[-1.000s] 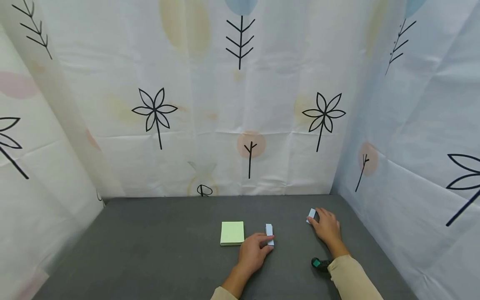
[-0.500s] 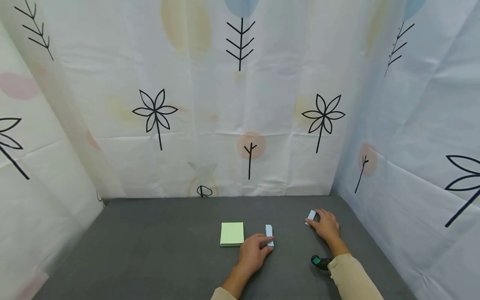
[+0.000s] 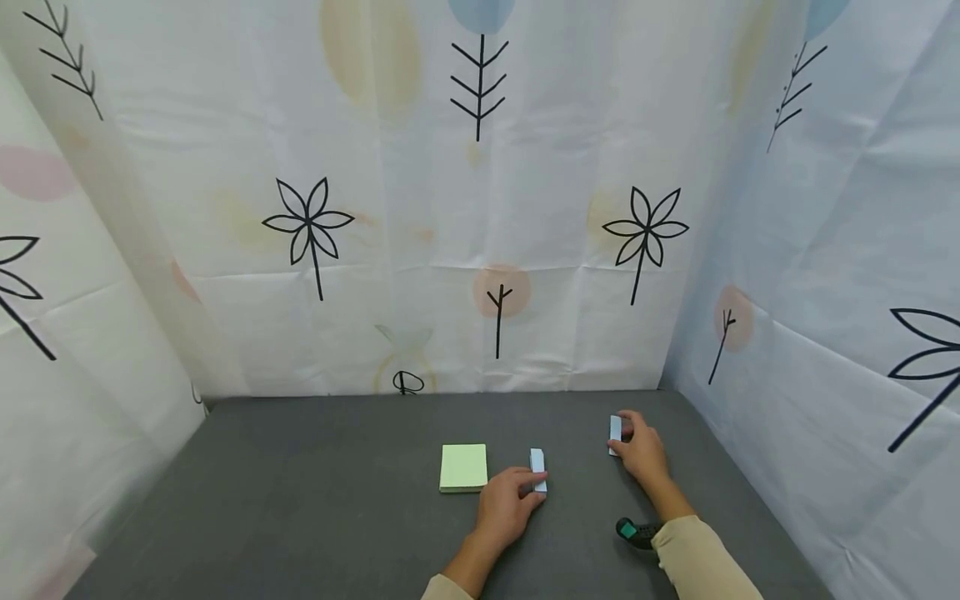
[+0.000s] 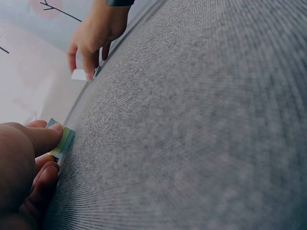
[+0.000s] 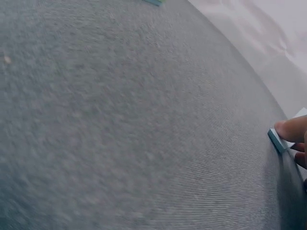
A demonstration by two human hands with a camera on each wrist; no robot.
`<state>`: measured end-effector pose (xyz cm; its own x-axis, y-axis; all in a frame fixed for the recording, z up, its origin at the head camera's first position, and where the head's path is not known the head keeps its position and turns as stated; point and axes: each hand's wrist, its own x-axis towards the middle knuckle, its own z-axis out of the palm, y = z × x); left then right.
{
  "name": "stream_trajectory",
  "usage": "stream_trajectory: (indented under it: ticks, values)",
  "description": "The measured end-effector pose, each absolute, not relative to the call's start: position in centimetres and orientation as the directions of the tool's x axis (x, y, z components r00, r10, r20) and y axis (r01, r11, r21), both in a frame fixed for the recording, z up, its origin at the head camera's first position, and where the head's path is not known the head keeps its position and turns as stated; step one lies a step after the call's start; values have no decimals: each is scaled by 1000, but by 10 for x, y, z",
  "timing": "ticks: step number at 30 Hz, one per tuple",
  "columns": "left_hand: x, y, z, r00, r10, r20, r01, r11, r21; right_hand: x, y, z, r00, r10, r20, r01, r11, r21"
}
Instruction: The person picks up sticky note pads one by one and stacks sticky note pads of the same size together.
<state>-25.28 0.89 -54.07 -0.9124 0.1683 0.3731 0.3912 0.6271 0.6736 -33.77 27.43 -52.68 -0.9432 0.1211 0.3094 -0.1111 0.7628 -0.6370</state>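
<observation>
My left hand [image 3: 502, 506] rests right of a square light-green sticky-note pad [image 3: 463, 467]. Between thumb and fingers it grips a narrow light-blue pad [image 3: 537, 460] lying on the table. In the left wrist view this narrow pad [image 4: 66, 140] shows blue and green layers along its edge. Farther right and back, my right hand [image 3: 645, 454] pinches a second narrow light-blue pad [image 3: 615, 428] at its ends. From the right wrist, that pad [image 5: 277, 141] looks pale on top with a teal side, the thumb on its near corner.
A grey tabletop [image 3: 315, 500] extends under everything. White printed cloth [image 3: 420, 333] walls it in at the back and both sides. A black band with a green patch [image 3: 634, 532] sits at the right wrist, by a beige sleeve [image 3: 705, 558].
My right hand has shifted slightly left and turned its narrow pad from slanted to nearly parallel with the other one. The left hand and the green pad have stayed in place.
</observation>
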Motion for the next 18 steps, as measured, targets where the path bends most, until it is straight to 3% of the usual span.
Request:
stream_trajectory:
  ticks: [18]
  values:
    - [-252,9,-540,-909,163,383,395,627,671,-324,244,-513,-934,163,318,-126,682,-721]
